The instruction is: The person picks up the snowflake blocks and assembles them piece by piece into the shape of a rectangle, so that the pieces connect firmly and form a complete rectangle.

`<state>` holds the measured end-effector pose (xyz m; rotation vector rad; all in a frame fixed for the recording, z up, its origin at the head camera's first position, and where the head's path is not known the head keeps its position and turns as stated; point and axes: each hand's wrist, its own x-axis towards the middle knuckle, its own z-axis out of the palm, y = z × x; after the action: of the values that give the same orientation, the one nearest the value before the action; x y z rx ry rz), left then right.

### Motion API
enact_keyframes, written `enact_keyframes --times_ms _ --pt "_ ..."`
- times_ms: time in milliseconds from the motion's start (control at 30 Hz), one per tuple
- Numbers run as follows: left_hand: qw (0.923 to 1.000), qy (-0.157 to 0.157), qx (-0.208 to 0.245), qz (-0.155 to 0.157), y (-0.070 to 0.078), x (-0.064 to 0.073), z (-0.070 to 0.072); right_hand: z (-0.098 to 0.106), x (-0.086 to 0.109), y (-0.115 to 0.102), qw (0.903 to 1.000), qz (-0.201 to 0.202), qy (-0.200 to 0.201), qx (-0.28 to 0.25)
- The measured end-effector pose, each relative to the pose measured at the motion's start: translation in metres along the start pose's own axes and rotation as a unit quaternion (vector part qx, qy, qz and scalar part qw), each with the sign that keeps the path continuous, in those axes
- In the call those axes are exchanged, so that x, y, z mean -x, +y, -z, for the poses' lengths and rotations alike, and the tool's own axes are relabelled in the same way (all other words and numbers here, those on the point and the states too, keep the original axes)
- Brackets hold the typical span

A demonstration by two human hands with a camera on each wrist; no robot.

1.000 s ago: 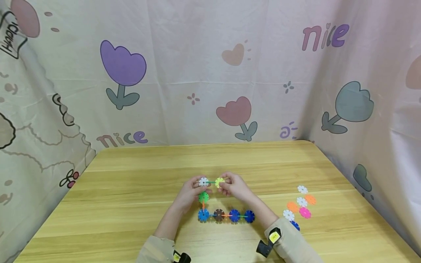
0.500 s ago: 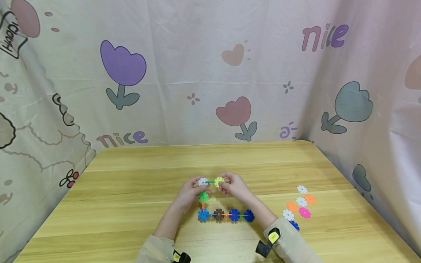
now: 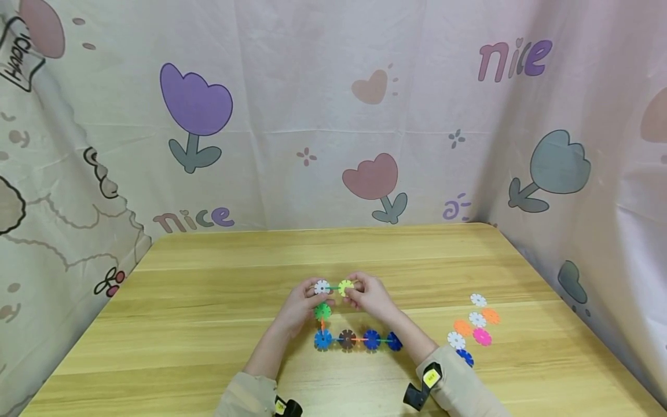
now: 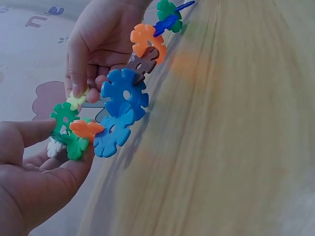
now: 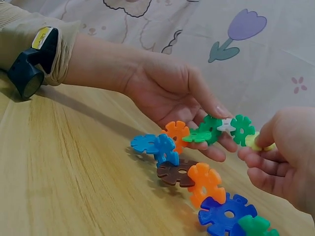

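A chain of interlocked plastic snowflake discs bends in a C shape in the head view. My left hand (image 3: 302, 304) pinches it near the white disc (image 3: 322, 287) at the upper left corner. At the chain's upper end, my right hand (image 3: 371, 294) pinches the yellow disc (image 3: 345, 288) between thumb and fingers. A green disc (image 5: 242, 130) joins yellow to white. Below the left hand come a bright green disc (image 3: 322, 311), an orange disc (image 4: 85, 129) and a light blue corner disc (image 3: 323, 339). The lower row runs right through a brown disc (image 3: 347, 339) to dark blue discs (image 3: 372, 339).
Loose discs lie to the right on the wooden table (image 3: 208, 324): several white, orange and blue, with a pink disc (image 3: 482, 337) among them. A patterned curtain (image 3: 292, 87) hangs behind the table. Each sleeve carries a black wrist camera (image 3: 416, 397).
Both hands keep their hold on the chain. The right hand and yellow disc have shifted very slightly left, and the right forearm now overlaps the dark blue end disc.
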<state>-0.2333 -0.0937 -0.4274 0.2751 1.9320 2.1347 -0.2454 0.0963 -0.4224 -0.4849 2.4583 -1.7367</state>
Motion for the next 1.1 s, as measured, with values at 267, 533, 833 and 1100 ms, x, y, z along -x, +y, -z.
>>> enact_keyframes --times_ms 267,533,833,1100 --pt "0.9998 0.018 -0.009 -0.003 -0.001 -0.001 -0.001 -0.001 0.000 0.001 0.9998 0.010 -0.008 -0.016" --pt "0.9998 0.010 -0.016 -0.001 0.000 0.000 0.002 -0.004 0.004 -0.006 0.9988 0.008 -0.005 -0.047" --pt "0.9993 -0.010 -0.030 -0.020 0.005 0.002 0.003 -0.004 0.017 -0.036 0.9989 0.012 -0.006 -0.046" --pt "0.9990 -0.004 -0.037 -0.024 0.002 0.000 0.000 -0.003 0.005 -0.008 0.9984 -0.003 -0.021 -0.052"
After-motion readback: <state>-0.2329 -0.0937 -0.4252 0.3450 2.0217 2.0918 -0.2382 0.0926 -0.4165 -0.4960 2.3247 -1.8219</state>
